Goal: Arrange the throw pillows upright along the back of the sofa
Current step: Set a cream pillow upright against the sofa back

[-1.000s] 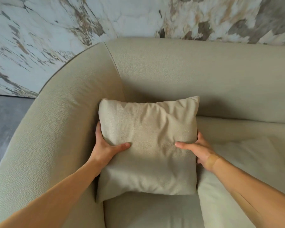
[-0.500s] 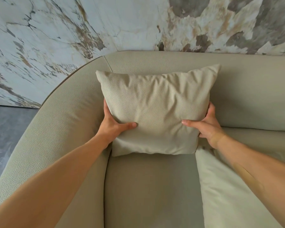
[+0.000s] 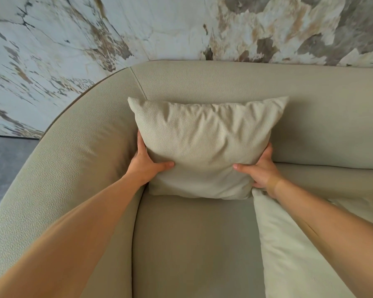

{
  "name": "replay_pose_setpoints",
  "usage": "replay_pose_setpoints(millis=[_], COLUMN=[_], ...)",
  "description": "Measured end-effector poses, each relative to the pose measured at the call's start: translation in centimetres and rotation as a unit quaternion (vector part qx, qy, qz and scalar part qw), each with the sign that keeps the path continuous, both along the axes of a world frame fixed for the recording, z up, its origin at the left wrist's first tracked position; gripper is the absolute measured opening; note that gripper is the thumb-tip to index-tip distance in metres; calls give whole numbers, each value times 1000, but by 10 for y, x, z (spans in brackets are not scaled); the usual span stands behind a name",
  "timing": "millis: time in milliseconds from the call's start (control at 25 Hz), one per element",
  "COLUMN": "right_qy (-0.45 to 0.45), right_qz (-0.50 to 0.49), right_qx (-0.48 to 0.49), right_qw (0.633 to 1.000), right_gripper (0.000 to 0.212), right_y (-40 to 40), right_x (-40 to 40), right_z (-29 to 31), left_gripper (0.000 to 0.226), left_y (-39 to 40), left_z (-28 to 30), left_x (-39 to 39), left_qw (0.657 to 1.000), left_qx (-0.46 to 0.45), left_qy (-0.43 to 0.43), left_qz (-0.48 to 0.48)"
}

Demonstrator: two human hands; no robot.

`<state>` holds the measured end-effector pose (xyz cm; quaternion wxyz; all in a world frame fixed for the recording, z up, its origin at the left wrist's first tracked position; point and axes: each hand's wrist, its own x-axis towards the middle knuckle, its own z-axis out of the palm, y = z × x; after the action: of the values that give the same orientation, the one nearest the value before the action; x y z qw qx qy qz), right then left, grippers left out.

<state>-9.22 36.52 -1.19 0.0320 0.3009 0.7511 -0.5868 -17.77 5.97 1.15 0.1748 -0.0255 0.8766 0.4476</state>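
Observation:
A beige square throw pillow (image 3: 205,145) stands upright in the left corner of the sofa, its top leaning against the sofa backrest (image 3: 235,82) and its bottom edge on the seat (image 3: 194,244). My left hand (image 3: 145,163) grips its lower left edge, thumb on the front, fingers hidden behind. On the lower right edge my right hand (image 3: 261,171) grips it the same way. A second, paler pillow (image 3: 293,254) lies flat on the seat at the right, partly under my right forearm.
The curved left armrest (image 3: 58,168) wraps round close beside the pillow. A marbled wall (image 3: 138,29) rises behind the sofa, and grey floor (image 3: 2,164) shows at the far left.
Both hands lifted the pillow from the seat, carried it back and set it down lower against the backrest. Its bottom edge now rests on the seat.

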Motion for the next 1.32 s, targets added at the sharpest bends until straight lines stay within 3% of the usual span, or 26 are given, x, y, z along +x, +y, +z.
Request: replay_pose_setpoints(millis=[240,440,560,880,1040,1320], right_qy=[-20,-48,-65,-130,-176,-213], right_qz=[24,78,60,32,26,68], right_qx=[114,204,232,230,179,82], right_qw=[993,975,969,964,968,971], right_gripper=[106,100,98,97,98,104], right_y=[-7,1,24,165,252,301], right_x=[23,75,112,223,288,333], right_z=[34,72,91,85,59,-2], left_gripper=[130,126,124,115,117,120], left_y=[-3,5,28,147,216,278], left_z=[11,36,53,45,16,-27], left_x=[30,72,97,187,247,301], left_qw=[999,1000,999,996,992,975], left_qx=[-36,-7,-3,-17,-36,-96], left_qy=[0,1,-4,-49,-108,-200], left_qz=[15,-11,-38,-76,-50,-33])
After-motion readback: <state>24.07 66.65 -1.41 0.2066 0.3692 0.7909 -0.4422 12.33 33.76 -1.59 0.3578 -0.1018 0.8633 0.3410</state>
